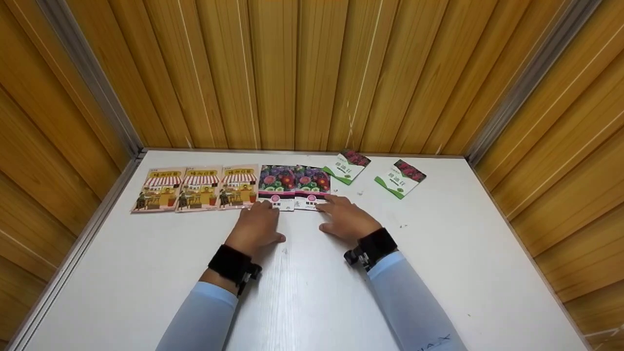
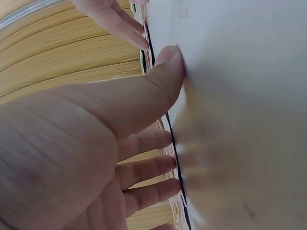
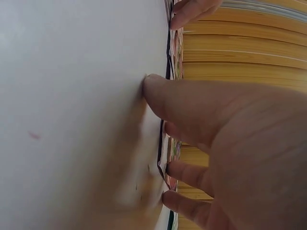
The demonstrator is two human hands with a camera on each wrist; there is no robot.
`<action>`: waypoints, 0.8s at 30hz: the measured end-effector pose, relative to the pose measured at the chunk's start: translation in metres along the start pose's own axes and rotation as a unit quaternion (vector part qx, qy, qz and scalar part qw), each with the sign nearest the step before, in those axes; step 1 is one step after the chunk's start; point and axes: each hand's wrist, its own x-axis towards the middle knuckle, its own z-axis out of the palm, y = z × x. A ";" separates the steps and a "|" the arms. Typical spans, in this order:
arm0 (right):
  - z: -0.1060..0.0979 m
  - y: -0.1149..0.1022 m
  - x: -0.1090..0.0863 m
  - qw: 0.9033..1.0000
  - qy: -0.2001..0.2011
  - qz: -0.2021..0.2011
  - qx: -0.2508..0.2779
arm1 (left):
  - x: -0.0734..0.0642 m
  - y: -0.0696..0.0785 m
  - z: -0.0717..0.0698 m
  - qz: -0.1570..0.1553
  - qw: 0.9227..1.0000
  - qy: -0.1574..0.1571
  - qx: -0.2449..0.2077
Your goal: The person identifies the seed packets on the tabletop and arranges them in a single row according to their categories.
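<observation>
Two flower-picture packets lie edge to edge, the left one (image 1: pixel 276 181) and the right one (image 1: pixel 313 181). My left hand (image 1: pixel 256 225) has its fingertips on the lower edge of the left flower packet, close to the nearest awning-picture packet (image 1: pixel 239 187). With fingers spread, my right hand (image 1: pixel 348 219) touches the lower right corner of the right flower packet. Both thumbs point inward over the table; in the left wrist view the thumb (image 2: pixel 168 72) rests close to the white surface. Neither hand grips anything. Fingers partly cover the packets' lower edges.
Two more awning packets, one at far left (image 1: pixel 157 190) and one beside it (image 1: pixel 198 190), continue the row. Tilted green-and-white packets lie at right, one (image 1: pixel 347 166) overlapping the right flower packet's corner, another (image 1: pixel 400 179) apart. Wood-patterned walls (image 1: pixel 273 73) enclose the white table (image 1: pixel 302 302).
</observation>
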 end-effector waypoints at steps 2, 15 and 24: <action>0.000 0.000 0.000 1.000 -0.002 -0.002 -0.003 | -0.001 -0.001 -0.001 0.002 1.000 0.000 -0.002; -0.011 0.022 0.003 0.998 0.036 0.041 0.041 | 0.002 0.007 -0.004 0.005 1.000 -0.019 -0.018; -0.009 0.050 0.023 0.994 0.043 0.093 0.038 | 0.000 0.013 0.000 0.040 0.997 0.025 -0.053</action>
